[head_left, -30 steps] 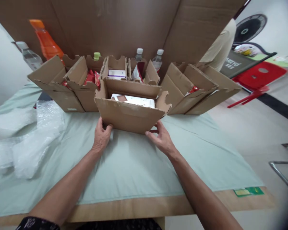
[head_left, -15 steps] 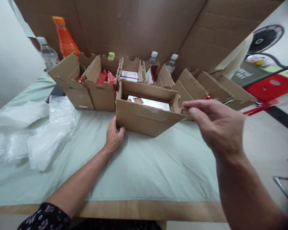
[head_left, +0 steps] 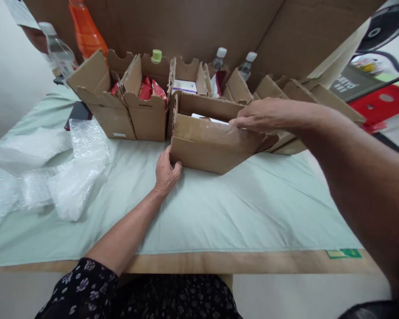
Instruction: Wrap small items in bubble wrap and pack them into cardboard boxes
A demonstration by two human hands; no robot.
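A cardboard bin box [head_left: 208, 153], open at the top, stands on the green cloth in front of a row of similar boxes. Inside it lies a white carton [head_left: 209, 118], mostly hidden by the front wall. My left hand [head_left: 166, 172] grips the box's lower left corner, its thumb on the front face. My right hand [head_left: 257, 114] comes over the box's right end, fingers pressed together at the top rim near the carton. The hand covers that part of the rim, so the exact grip is partly hidden.
Behind stand several cardboard boxes [head_left: 146, 117] with red packets and a white carton. Farther back are an orange drink bottle [head_left: 88, 35] and clear bottles [head_left: 58, 48]. Bubble wrap [head_left: 83, 177] lies left. A red plastic seat [head_left: 385, 99] and a fan [head_left: 382, 29] are at right.
My right hand has moved from beside the box's right corner to over its top rim. The box has shifted slightly right, with my left hand still on its corner. The view has tilted down.
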